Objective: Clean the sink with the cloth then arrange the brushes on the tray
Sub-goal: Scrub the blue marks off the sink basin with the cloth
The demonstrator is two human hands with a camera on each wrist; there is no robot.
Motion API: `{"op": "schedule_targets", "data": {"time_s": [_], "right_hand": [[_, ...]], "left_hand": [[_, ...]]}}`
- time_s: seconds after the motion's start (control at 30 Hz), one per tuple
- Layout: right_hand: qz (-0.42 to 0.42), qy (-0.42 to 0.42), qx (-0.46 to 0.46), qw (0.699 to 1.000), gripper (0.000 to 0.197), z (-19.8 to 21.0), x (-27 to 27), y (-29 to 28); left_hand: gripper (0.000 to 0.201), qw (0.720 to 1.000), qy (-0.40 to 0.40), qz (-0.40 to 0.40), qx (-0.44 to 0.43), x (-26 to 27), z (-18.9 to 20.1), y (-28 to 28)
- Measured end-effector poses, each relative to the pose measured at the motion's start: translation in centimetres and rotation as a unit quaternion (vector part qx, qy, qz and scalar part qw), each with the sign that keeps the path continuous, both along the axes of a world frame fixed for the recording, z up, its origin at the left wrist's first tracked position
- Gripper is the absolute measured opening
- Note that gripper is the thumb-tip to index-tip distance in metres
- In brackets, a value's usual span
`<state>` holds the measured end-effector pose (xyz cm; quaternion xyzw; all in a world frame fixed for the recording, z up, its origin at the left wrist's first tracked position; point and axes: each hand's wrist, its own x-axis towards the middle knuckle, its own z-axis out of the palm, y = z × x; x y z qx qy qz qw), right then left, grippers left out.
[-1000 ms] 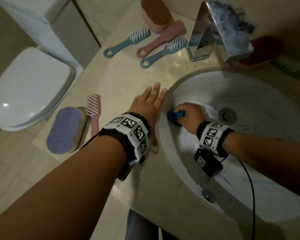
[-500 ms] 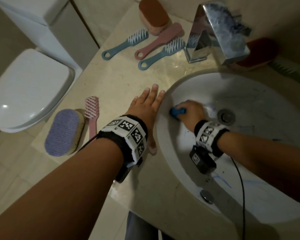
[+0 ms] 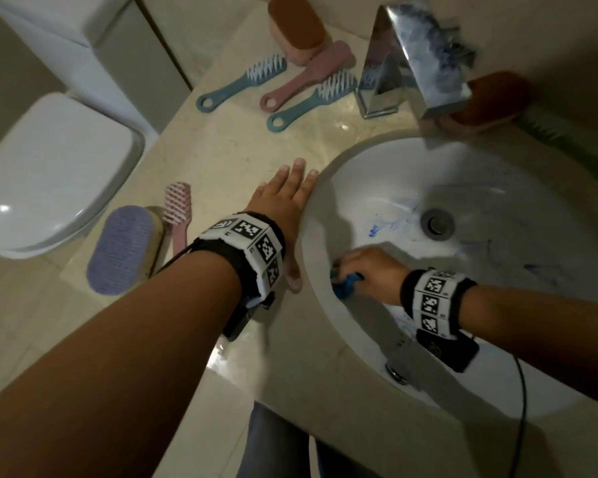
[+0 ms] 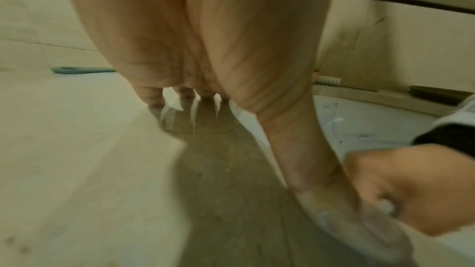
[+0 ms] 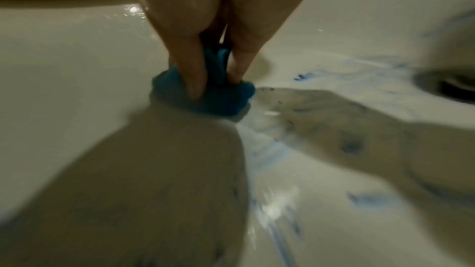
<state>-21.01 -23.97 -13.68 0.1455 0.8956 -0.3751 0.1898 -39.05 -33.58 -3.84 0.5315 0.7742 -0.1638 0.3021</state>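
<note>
My right hand (image 3: pixel 370 270) grips a bunched blue cloth (image 3: pixel 346 286) and presses it against the left inner wall of the white sink (image 3: pixel 497 188); in the right wrist view my fingers (image 5: pixel 192 72) curl round the cloth (image 5: pixel 221 98). Blue smears (image 3: pixel 390 222) mark the bowl near the drain (image 3: pixel 436 224). My left hand (image 3: pixel 283 205) lies flat on the beige counter beside the sink's rim, fingers straight. Two blue brushes (image 3: pixel 242 82) (image 3: pixel 311 100) and a pink brush (image 3: pixel 308 75) lie at the back of the counter.
A chrome tap (image 3: pixel 415 56) stands behind the sink. An orange sponge brush (image 3: pixel 297 25) sits at the back left, another orange one (image 3: pixel 491 101) and a green brush (image 3: pixel 563 139) at the back right. A purple scrubber (image 3: pixel 121 250) and pink brush (image 3: pixel 178 215) lie near the counter's left edge, above the toilet (image 3: pixel 49 174).
My right hand has slid the cloth down the sink's left wall towards me, away from the drain, uncovering blue smears. The left hand has stayed flat on the counter.
</note>
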Motion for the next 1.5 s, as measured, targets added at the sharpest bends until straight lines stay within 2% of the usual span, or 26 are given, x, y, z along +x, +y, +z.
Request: {"op": "schedule_targets", "data": {"time_s": [0.1, 0.17, 0.27, 0.33, 0.4, 0.5, 0.6, 0.73, 0.8, 0.9, 0.97, 1.07, 1.17, 1.27, 1.33, 1.5], "right_hand": [[0.088, -0.111, 0.021, 0.99, 0.039, 2.0, 3.7, -0.3], [0.053, -0.15, 0.037, 0.987, 0.039, 3.3, 4.8, -0.1], [-0.09, -0.07, 0.027, 0.993, 0.034, 5.8, 5.4, 0.5], [-0.18, -0.004, -0.012, 0.984, 0.031, 7.6, 5.7, 1.1], [-0.23, 0.035, -0.083, 0.969, 0.034, 9.8, 6.3, 1.4], [-0.235, 0.085, -0.101, 0.963, 0.04, 13.3, 7.2, 1.2], [-0.253, 0.144, -0.118, 0.949, 0.047, 16.7, 7.8, 1.1], [-0.294, 0.196, -0.179, 0.918, 0.03, 20.2, 8.4, 0.7], [-0.302, 0.216, -0.163, 0.914, 0.024, 21.4, 8.8, 0.6], [-0.324, 0.217, -0.097, 0.916, 0.023, 22.6, 9.3, 1.0], [-0.347, 0.201, -0.075, 0.913, 0.022, 23.0, 9.5, 1.5], [-0.386, 0.188, -0.106, 0.897, 0.02, 23.3, 9.5, 1.6], [-0.412, 0.179, -0.146, 0.881, 0.016, 23.8, 8.9, 1.3], [-0.405, 0.183, -0.21, 0.871, 0.009, 24.6, 8.2, 0.8], [-0.394, 0.183, -0.245, 0.867, 0.008, 25.0, 7.9, 0.6], [-0.376, 0.175, -0.261, 0.872, 0.012, 25.1, 7.2, 0.5]], "left_hand": [[0.161, 1.0, 0.003, 0.01, -0.014, 0.5, 1.2, 0.0], [0.148, 1.0, 0.016, 0.019, -0.019, 1.4, 2.1, -0.2], [0.111, 0.999, 0.021, 0.023, 0.009, 3.5, 3.2, -0.8], [0.101, 0.999, -0.019, 0.034, 0.034, 4.8, 4.1, -1.2], [0.084, 0.993, -0.085, 0.056, 0.062, 5.8, 5.6, -1.4], [0.061, 0.974, -0.167, 0.088, 0.126, 7.1, 8.5, -1.7], [0.054, 0.958, -0.199, 0.098, 0.183, 8.3, 10.7, -1.7], [0.047, 0.929, -0.276, 0.12, 0.214, 10.0, 12.3, -1.3], [0.036, 0.918, -0.295, 0.141, 0.223, 10.6, 12.7, -1.2], [0.018, 0.919, -0.265, 0.157, 0.248, 10.8, 13.1, -1.6], [0.015, 0.919, -0.247, 0.17, 0.258, 10.8, 13.5, -2.1], [0.022, 0.924, -0.212, 0.172, 0.266, 10.8, 14.3, -2.4], [0.026, 0.924, -0.232, 0.149, 0.265, 11.6, 15.0, -1.8], [0.032, 0.912, -0.277, 0.15, 0.263, 12.6, 15.2, -0.8], [0.033, 0.912, -0.264, 0.145, 0.278, 12.8, 15.3, -0.5], [0.009, 0.91, -0.22, 0.139, 0.322, 11.8, 15.4, -0.8]]}}
